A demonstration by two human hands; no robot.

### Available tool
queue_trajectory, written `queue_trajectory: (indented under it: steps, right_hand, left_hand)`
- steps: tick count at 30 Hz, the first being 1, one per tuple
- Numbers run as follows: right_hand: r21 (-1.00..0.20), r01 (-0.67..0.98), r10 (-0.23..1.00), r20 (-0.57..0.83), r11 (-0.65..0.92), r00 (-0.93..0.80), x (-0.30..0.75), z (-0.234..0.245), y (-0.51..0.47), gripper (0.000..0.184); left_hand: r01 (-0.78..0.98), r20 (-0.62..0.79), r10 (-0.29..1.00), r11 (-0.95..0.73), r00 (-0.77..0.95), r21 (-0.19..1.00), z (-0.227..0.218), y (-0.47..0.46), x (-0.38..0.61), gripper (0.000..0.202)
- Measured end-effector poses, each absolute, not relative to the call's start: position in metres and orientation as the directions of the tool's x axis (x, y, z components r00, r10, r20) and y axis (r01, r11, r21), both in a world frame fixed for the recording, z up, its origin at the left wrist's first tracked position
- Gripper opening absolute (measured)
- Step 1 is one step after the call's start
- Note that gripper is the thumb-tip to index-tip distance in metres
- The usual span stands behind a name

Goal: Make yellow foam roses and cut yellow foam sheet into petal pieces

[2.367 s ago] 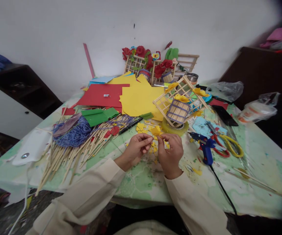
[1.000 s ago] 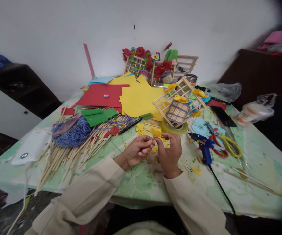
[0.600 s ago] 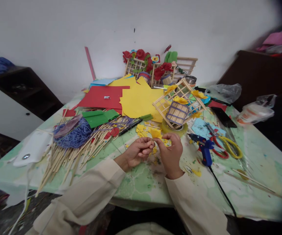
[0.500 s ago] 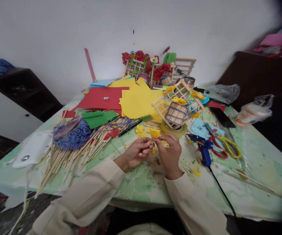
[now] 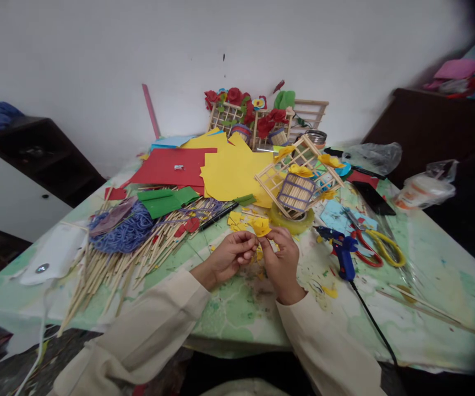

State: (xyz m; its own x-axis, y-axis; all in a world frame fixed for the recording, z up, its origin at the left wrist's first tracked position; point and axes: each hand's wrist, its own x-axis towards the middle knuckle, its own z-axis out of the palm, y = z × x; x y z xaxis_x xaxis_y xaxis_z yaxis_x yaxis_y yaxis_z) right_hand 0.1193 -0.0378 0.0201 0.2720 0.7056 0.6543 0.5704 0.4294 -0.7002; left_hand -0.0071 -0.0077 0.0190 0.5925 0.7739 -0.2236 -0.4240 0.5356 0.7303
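Observation:
Both hands meet over the table's near middle, pinching a small folded yellow paper piece [image 5: 260, 226]. My left hand [image 5: 231, 254] has its fingers curled and grips the piece from the left. My right hand [image 5: 281, 262] pinches it from the right with thumb and forefinger. Yellow paper scraps [image 5: 238, 219] lie just beyond the fingers. A wooden stick frame [image 5: 297, 175] with a small stick basket and yellow paper flowers leans on a tape roll [image 5: 291, 221] behind my right hand.
A blue glue gun [image 5: 342, 248] and yellow-handled scissors [image 5: 381, 248] lie to the right. Bamboo sticks [image 5: 125, 257] and blue yarn [image 5: 124, 231] spread at the left. Red, yellow and green paper sheets [image 5: 220, 168] and red paper flower frames [image 5: 247, 113] sit farther back.
My hands have drawn closer together on the yellow piece, and my right hand has turned it slightly. The view has tilted a little; nothing else on the table moved.

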Motion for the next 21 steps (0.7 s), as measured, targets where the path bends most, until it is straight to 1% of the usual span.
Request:
queue_trajectory:
  steps: [5,11,14,17,21]
  right_hand:
    - [-0.711,0.542,0.699,0.656,0.448,0.285,0.119,0.021,-0.039,0.014]
    - [-0.716,0.507,0.72,0.652,0.481,0.238,0.121,0.02,-0.041,0.012]
    - [-0.721,0.491,0.725,0.649,0.489,0.231,0.122,0.019,-0.042,0.011]
    - [-0.722,0.462,0.724,0.655,0.515,0.216,0.123,0.019,-0.042,0.011]
    - [-0.731,0.381,0.729,0.66,0.566,0.181,0.124,0.02,-0.044,0.013]
  left_hand:
    - [-0.388,-0.173,0.822,0.428,0.542,0.816,0.017,-0.008,-0.006,0.029]
    - [-0.296,-0.083,0.879,0.245,0.47,0.923,0.01,-0.006,-0.006,0.031]
    - [-0.27,-0.032,0.886,0.175,0.463,0.947,0.011,-0.005,-0.006,0.032]
    - [-0.265,0.053,0.89,0.078,0.454,0.961,0.01,-0.004,-0.007,0.029]
    - [-0.332,0.201,0.882,-0.054,0.427,0.942,0.005,-0.001,-0.008,0.024]
